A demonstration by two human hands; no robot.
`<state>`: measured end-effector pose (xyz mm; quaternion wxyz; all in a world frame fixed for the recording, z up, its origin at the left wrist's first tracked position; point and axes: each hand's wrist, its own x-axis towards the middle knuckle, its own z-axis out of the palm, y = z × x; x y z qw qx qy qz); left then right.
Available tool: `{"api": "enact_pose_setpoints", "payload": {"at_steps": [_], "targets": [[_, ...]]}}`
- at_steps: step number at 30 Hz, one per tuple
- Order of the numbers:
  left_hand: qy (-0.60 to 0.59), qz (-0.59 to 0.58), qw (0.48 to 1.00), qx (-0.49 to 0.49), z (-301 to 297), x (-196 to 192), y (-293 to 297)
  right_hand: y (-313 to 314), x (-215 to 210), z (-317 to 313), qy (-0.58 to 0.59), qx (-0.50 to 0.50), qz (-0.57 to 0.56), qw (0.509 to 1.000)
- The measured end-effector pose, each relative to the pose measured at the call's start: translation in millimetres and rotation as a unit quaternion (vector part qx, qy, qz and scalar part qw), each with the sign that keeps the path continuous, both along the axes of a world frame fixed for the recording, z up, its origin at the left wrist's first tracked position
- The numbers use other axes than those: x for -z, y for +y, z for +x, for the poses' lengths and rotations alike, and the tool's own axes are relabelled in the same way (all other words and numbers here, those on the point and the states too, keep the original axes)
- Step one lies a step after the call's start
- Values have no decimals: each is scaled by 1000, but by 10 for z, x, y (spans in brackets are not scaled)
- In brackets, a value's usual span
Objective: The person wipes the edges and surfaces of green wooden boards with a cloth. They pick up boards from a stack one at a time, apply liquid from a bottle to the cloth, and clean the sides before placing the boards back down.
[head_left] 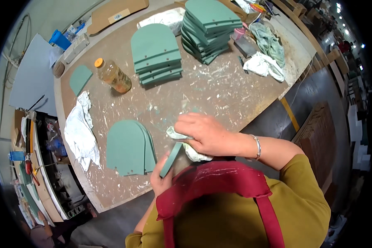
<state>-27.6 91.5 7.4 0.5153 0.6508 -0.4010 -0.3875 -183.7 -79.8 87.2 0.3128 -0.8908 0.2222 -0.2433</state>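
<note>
A green-painted panel (171, 160), seen nearly edge-on, stands tilted at the front of the worktable. My left hand (158, 178) is closed around its lower end. At the panel's upper end my right hand (204, 131) pinches a crumpled white cloth (195, 153), which touches or almost touches the panel. Part of the cloth and some of my fingers are hidden. Just left of my hands, a few round-topped green panels (126, 146) lie fanned on the table, with small holes along the straight edge.
A neat stack of green panels (155, 43) and a taller, uneven stack (211, 18) stand at the back. Left are an orange-capped bottle (113, 77), a single green piece (80, 78) and a white rag (82, 132). More rags (262, 65) lie at the right edge.
</note>
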Motion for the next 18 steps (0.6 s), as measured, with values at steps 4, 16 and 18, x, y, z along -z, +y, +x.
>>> {"api": "enact_pose_setpoints", "payload": {"at_steps": [4,16,18], "targets": [[9,-4,1000,-5,-29,-29,-43,-434,238,-110,47,101,-15,994],[-67,-23,997,12,9,-7,-83,-787,157,-263,197,111,3,974],[-56,-43,997,7,18,-9,-84,-621,-120,-190,173,147,95,969]]}}
